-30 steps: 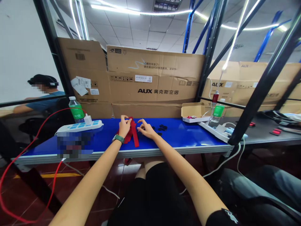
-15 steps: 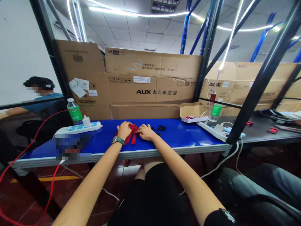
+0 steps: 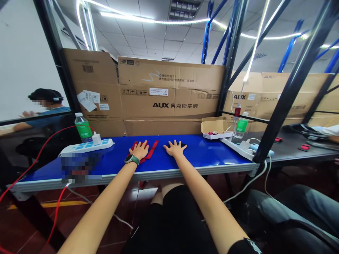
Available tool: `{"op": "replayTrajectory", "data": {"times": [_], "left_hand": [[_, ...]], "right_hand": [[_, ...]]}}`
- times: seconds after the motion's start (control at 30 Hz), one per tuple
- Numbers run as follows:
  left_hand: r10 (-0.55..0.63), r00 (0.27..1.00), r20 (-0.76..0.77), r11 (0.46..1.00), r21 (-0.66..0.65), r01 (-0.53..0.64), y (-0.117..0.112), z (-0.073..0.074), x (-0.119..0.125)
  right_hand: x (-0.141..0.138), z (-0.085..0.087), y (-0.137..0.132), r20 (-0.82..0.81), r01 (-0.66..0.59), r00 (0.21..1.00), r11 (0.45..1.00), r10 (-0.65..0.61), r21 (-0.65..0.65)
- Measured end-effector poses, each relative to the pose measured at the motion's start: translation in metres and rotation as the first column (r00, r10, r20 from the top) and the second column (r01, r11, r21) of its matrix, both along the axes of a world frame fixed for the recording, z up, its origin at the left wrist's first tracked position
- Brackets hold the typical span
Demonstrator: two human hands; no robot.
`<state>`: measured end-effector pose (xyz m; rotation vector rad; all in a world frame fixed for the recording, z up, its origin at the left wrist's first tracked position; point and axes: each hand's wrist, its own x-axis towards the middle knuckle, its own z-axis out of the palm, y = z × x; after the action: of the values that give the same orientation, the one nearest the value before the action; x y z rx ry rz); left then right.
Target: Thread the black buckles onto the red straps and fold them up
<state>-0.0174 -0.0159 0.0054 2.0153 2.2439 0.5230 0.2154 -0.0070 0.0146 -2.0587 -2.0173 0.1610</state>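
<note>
Red fabric-like strips (image 3: 153, 149) lie on the blue tabletop, partly hidden under my left hand (image 3: 140, 150). That hand is spread flat over them, with a watch on its wrist. To the right, my right hand (image 3: 175, 148) is also spread, palm down, over some small black pieces (image 3: 183, 145). Only a bit of the black pieces shows past its fingers. Neither hand grips anything.
A white power strip (image 3: 87, 147) and a green-labelled bottle (image 3: 83, 128) stand at the left. At the back right are an open cardboard box (image 3: 215, 129) and another bottle (image 3: 241, 127). Cardboard panels (image 3: 172, 95) line the back. A co-worker (image 3: 47, 106) sits at far left.
My left hand has opened flat on the red strips. My right hand has left the strips, moved right and spread over the black pieces. One strip now lies more slanted.
</note>
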Motion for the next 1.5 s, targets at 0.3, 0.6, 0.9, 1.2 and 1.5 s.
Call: {"op": "replayTrajectory", "data": {"times": [0.3,0.6,0.9,1.2,1.5], "left_hand": [[-0.057,0.996,-0.064,0.996,-0.07,0.053,-0.007,0.009,0.004],[-0.118,0.987,-0.106,0.991,-0.083,0.109,-0.008,0.008,0.005],[-0.141,0.983,-0.117,0.983,-0.133,0.125,0.0,0.004,0.005],[-0.053,0.996,-0.072,0.983,0.172,0.064,-0.005,0.006,0.006],[0.011,0.989,-0.145,0.972,0.233,0.024,-0.013,0.012,0.007]], "right_hand": [[0.016,-0.002,0.017,0.032,-0.107,0.994,0.974,0.102,0.198],[-0.012,-0.002,0.011,0.105,-0.604,0.789,0.735,0.605,0.309],[-0.02,-0.016,0.022,0.036,-0.707,0.704,0.697,0.709,0.115],[-0.016,0.003,-0.003,0.133,-0.345,0.939,0.876,0.318,0.337],[0.003,0.005,-0.004,0.053,0.135,0.986,0.941,-0.159,0.311]]}}
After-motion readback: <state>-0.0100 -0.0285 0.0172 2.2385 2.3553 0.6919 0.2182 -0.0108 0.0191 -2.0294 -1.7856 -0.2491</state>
